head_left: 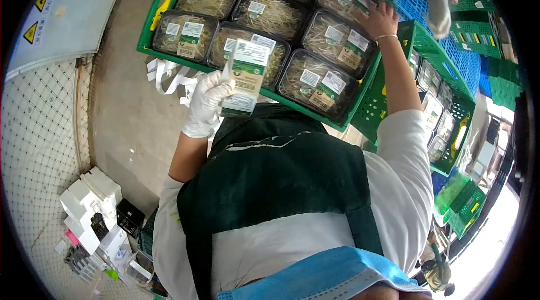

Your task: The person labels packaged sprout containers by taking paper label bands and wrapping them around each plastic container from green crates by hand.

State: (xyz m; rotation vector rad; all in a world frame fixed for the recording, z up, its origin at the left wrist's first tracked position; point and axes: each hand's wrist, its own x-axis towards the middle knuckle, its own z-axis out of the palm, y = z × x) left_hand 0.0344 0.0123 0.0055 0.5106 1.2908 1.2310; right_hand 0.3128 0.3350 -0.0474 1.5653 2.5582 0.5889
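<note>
My left hand [208, 102], in a white glove, is closed on a strip of green, tan and white labels [246, 75] held up over the near edge of a green crate [147, 46]. Rows of black trays of sprouts [269, 14] under clear film fill the crate, and several bear a green-and-tan label beside a small white one. My bare right hand [381, 20] rests on a tray at the crate's right side, its fingers spread over the label there. Nothing shows as gripped in it.
Right of the crate stands another green crate [413, 32] with packed trays. Blue and green crates [475, 35] are stacked beyond. White straps [169, 77] lie on the floor at the left. White boxes [93, 198] stand lower left. A person's arm shows top right.
</note>
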